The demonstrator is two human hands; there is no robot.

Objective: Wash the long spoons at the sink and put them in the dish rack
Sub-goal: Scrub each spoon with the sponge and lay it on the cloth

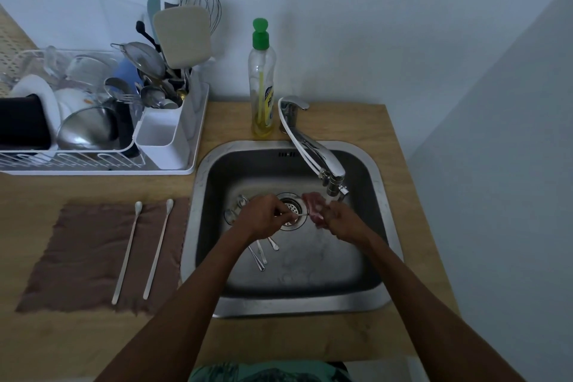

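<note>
Pink scrubbing pad — sponge or cloth, hard to say — sits bunched in the curled fingers of the right hand, just under the tap. The left hand pinches one thin long spoon over the drain, its tip at the pad. Washing looks barely part done: two more long spoons lie on the brown cloth left of the sink — and the crowded dish rack, far left, shows none I can pick out.
</note>
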